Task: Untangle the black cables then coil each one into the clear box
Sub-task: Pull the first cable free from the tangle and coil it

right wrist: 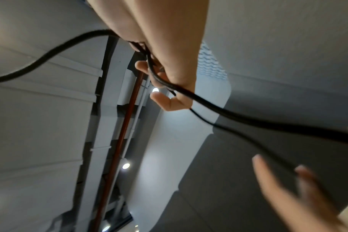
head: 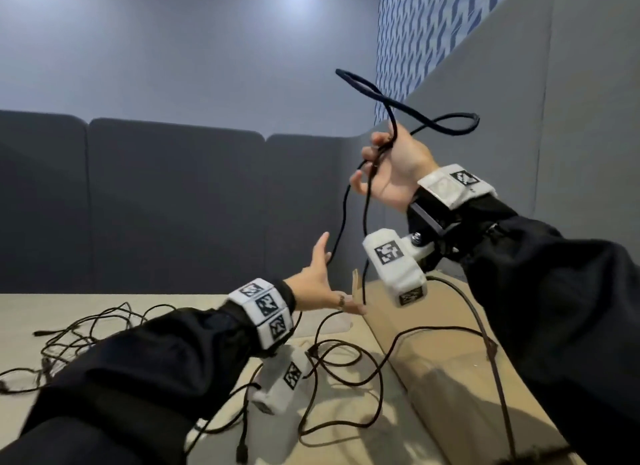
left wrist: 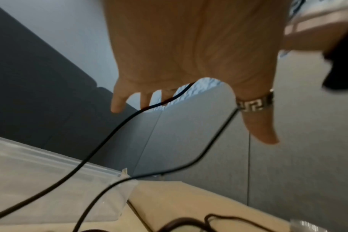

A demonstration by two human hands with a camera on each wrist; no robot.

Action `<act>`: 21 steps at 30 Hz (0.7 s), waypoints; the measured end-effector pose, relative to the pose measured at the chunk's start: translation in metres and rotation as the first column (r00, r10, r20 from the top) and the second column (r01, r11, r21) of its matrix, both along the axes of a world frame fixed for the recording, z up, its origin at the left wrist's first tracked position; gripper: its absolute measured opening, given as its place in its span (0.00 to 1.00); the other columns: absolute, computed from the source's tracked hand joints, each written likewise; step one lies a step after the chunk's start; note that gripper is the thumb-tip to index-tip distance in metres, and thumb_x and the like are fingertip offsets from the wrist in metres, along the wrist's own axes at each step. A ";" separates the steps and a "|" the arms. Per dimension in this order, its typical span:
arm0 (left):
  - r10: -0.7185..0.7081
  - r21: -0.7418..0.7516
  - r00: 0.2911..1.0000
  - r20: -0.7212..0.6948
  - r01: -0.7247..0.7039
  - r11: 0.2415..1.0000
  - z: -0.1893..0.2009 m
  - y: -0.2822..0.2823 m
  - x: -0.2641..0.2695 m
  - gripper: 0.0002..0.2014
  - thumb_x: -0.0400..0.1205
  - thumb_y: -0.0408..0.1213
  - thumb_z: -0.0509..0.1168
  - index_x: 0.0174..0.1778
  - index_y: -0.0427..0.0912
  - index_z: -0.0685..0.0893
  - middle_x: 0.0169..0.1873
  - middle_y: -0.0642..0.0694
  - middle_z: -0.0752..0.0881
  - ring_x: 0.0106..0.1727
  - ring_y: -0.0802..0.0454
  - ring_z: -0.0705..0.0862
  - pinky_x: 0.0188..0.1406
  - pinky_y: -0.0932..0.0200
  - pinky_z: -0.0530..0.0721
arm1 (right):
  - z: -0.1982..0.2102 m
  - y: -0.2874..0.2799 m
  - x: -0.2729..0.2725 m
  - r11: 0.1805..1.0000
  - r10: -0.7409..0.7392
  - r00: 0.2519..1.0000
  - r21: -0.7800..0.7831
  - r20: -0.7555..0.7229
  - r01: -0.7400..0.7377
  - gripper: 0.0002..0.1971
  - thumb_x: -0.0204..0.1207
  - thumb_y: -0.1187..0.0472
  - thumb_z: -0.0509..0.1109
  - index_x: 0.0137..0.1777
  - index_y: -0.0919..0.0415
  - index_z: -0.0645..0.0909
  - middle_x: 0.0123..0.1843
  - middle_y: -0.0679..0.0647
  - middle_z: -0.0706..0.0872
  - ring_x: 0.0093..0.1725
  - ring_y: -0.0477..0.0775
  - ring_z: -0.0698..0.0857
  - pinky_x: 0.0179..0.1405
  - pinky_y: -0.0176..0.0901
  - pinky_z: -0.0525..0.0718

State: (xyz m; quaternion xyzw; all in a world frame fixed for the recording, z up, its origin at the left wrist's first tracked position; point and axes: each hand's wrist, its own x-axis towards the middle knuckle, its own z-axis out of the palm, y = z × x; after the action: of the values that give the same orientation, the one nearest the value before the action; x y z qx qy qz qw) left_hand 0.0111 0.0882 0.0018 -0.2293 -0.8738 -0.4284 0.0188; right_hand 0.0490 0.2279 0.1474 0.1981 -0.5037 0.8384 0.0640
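Observation:
My right hand point(head: 384, 166) is raised at chest height and grips a bundle of black cable point(head: 446, 127), with two loops sticking up above the fist. In the right wrist view the curled fingers point(right wrist: 169, 81) close round the strands. Two strands hang down from it. One strand point(head: 341, 222) touches the straight, spread fingers of my left hand point(head: 327, 277), which holds nothing. That hand point(left wrist: 191, 119) wears a patterned ring point(left wrist: 254, 103) on the thumb. The clear box point(left wrist: 40, 172) sits on the table below and behind it, mostly hidden in the head view. More tangled black cables point(head: 79, 336) lie on the table.
A tan cardboard box point(head: 443, 367) stands at the right, with a cable draped over it. Loose cable loops point(head: 346, 378) cover the table's middle, under my left wrist. Dark padded screens point(head: 173, 205) close the back and a grey one point(head: 571, 118) the right.

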 end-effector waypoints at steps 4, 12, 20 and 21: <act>-0.045 -0.244 0.999 -0.013 0.040 0.969 -0.007 0.020 -0.012 0.50 0.69 0.45 0.78 0.80 0.51 0.53 0.62 0.50 0.79 0.60 0.56 0.77 0.60 0.68 0.75 | 0.015 -0.003 0.012 0.990 0.075 0.997 -0.122 -0.010 -0.076 0.23 0.86 0.45 0.49 0.30 0.55 0.64 0.25 0.50 0.65 0.24 0.49 0.64 0.27 0.35 0.77; 0.221 -0.188 0.974 -0.057 -0.228 0.955 0.001 -0.006 -0.029 0.13 0.88 0.46 0.52 0.57 0.43 0.75 0.47 0.41 0.81 0.36 0.51 0.79 0.25 0.69 0.77 | 0.007 0.054 -0.005 0.958 -0.276 0.961 -0.078 -0.010 0.274 0.23 0.84 0.43 0.51 0.28 0.51 0.64 0.23 0.46 0.64 0.23 0.46 0.60 0.22 0.31 0.58; 0.284 0.594 0.941 0.182 -0.336 0.731 0.083 -0.035 -0.011 0.16 0.88 0.47 0.49 0.69 0.45 0.67 0.25 0.44 0.71 0.14 0.50 0.70 0.30 0.51 0.83 | -0.064 0.045 -0.028 0.545 -0.355 0.862 0.669 -0.363 0.506 0.14 0.82 0.45 0.59 0.41 0.55 0.73 0.45 0.55 0.76 0.42 0.51 0.73 0.39 0.45 0.77; 0.206 0.658 0.953 0.222 -0.302 0.690 0.089 -0.035 -0.005 0.13 0.87 0.44 0.50 0.63 0.45 0.70 0.27 0.45 0.68 0.18 0.51 0.66 0.37 0.44 0.84 | -0.074 0.035 -0.027 0.543 -0.304 0.883 0.697 -0.357 0.469 0.13 0.81 0.46 0.62 0.46 0.56 0.73 0.46 0.55 0.75 0.45 0.51 0.74 0.39 0.47 0.80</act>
State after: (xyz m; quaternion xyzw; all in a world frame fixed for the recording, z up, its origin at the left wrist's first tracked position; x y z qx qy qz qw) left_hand 0.0059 0.0533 0.0912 -0.0544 -0.6761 -0.7274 0.1041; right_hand 0.0222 0.2634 0.0729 0.1697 -0.8327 0.4850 0.2063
